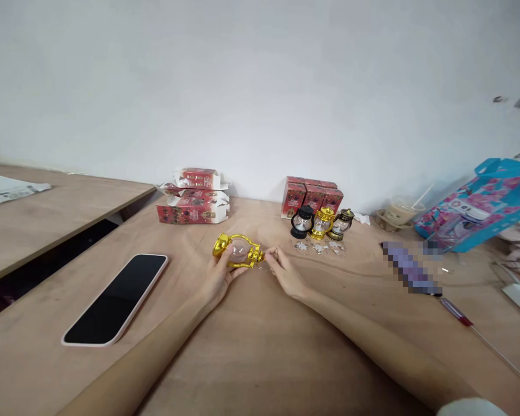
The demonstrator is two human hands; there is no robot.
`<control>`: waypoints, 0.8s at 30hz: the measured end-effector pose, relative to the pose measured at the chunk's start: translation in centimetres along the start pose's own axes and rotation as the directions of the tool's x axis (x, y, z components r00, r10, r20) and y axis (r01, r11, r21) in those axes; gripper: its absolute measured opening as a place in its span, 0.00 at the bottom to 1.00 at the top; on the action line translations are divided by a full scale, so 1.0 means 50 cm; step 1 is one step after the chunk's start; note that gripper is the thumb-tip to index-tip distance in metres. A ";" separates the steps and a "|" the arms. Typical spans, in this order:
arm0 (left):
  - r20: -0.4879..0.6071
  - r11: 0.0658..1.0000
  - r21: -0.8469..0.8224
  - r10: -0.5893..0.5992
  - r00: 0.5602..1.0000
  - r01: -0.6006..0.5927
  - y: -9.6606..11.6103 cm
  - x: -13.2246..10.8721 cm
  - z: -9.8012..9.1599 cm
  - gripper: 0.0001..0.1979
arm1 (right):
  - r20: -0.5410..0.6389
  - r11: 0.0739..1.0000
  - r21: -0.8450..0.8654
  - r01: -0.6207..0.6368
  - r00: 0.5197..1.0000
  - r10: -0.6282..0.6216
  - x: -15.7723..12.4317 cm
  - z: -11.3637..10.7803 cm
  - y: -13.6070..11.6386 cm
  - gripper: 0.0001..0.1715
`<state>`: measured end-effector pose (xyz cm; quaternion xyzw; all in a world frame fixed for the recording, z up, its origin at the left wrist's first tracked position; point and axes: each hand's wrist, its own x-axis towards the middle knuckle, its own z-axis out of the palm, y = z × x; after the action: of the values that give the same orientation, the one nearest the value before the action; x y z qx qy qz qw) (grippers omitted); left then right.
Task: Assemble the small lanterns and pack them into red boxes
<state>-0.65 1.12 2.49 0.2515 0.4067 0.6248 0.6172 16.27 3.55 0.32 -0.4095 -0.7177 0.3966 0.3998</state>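
Note:
A small gold lantern (240, 248) with a clear globe lies on its side in my left hand (219, 276), its base to the left and its top to the right. The thumb and fingers are closed round it. At the lantern's top end my right hand (286, 274) pinches something too small to make out. Farther back to the right, a black lantern (302, 224), another gold lantern (322, 224) and a bronze-coloured lantern (341, 224) stand upright in a row. Small clear packets with white pieces (319, 248) lie before them.
Red boxes (293, 196) stand behind the lanterns. Opened red boxes (193, 208) are piled at back left. A phone (117, 300) lies left. To the right are a drink cup (399, 210), a blue floral bag (472, 208) and a screwdriver (457, 311). A gap separates another table (69, 214).

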 end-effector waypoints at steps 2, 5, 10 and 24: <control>-0.013 1.000 -0.029 -0.012 1.000 0.012 0.002 0.005 -0.001 0.08 | -0.003 0.993 -0.121 0.012 1.000 -0.012 -0.003 0.000 -0.007 0.12; -0.028 0.999 -0.046 -0.024 0.999 0.023 0.004 0.011 -0.004 0.09 | 0.016 0.980 -0.200 0.013 1.000 -0.010 -0.009 0.000 -0.018 0.13; 0.008 0.999 -0.031 -0.038 0.999 0.038 0.004 0.013 -0.006 0.12 | 0.024 0.976 -0.219 -0.004 1.000 0.010 -0.008 0.000 -0.024 0.13; -0.023 0.998 -0.025 -0.052 0.998 0.052 0.005 0.011 -0.006 0.12 | 0.047 0.973 -0.214 0.086 0.996 -0.078 -0.014 -0.004 -0.025 0.12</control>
<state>-1.07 1.64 2.43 0.2260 0.4126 0.6164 0.6314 16.34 2.54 1.33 -0.4128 -0.7805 0.3071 0.3552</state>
